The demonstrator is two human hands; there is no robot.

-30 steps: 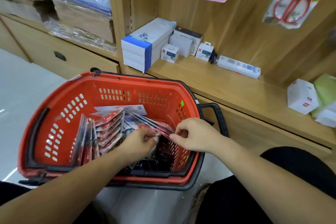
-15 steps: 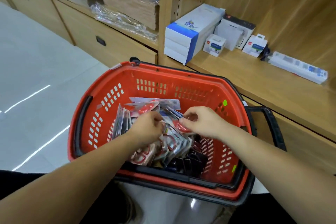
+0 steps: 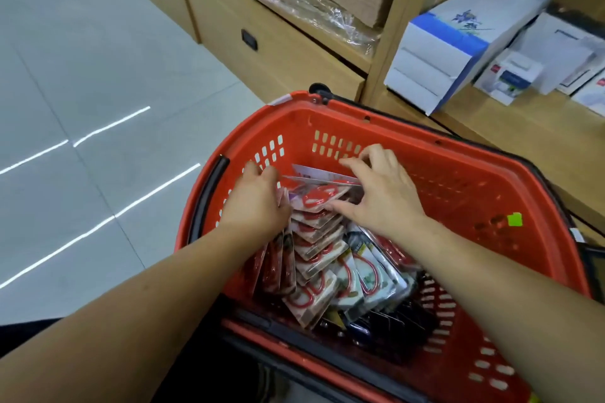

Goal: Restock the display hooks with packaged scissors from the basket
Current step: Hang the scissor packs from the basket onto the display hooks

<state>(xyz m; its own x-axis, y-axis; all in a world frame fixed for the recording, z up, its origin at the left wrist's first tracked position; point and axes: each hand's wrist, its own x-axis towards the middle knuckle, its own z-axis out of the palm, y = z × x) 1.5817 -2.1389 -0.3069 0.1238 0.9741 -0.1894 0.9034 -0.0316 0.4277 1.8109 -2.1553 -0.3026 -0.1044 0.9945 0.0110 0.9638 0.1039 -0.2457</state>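
Red plastic makes up the basket (image 3: 458,170), which fills the lower middle and right of the frame and is set on the pale tiled floor (image 3: 82,75) beside a wooden shelf (image 3: 491,141). Packaged scissors (image 3: 316,240) with red handles are stacked on edge in a fanned row inside the basket, from the far wall down toward the near rim, and some darker packs are seen at the bottom near the lower centre. The left hand (image 3: 258,203) is lowered into the basket at the left side of the row, with its fingers bent down against the packs; whether anything is actually gripped by it cannot be told, since the fingertips are hidden. The right hand (image 3: 386,196) is placed on the far end of the row: its thumb is laid on the face of the topmost pack and its spread, bent fingers are hooked over that pack's far edge, so the pack is held between them. A black handle (image 3: 209,193) is folded down along the basket's left rim, and a small green sticker (image 3: 514,219) is stuck to the inner right wall. On the shelf at the upper right a white and blue box (image 3: 458,52) is stood beside smaller white boxes (image 3: 510,75). A drawer front (image 3: 262,52) is seen at the upper centre.
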